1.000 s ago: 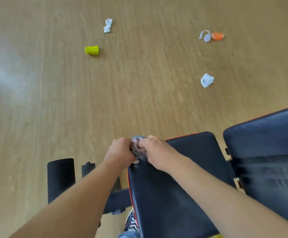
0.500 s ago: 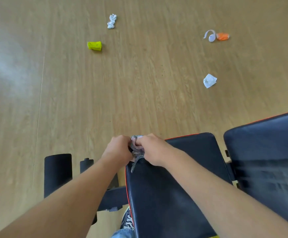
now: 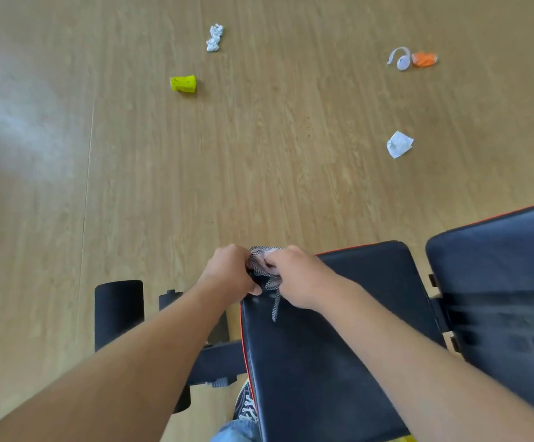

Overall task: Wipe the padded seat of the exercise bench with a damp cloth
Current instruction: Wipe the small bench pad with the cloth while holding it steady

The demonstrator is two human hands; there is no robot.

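Note:
The black padded seat with red edge trim fills the lower middle of the head view. At its far left corner, my left hand and my right hand both grip a small grey checked cloth, bunched between them. A thin strip of the cloth hangs down onto the seat. Most of the cloth is hidden inside my fists.
The bench's black backrest pad lies to the right. A black foam roller and frame bar sit to the left. Scattered on the wooden floor: a yellow piece, crumpled white papers, an orange item. My shoe shows below.
Both hands stay together at the seat's corner, working the cloth between them. A strip of cloth now hangs lower over the seat.

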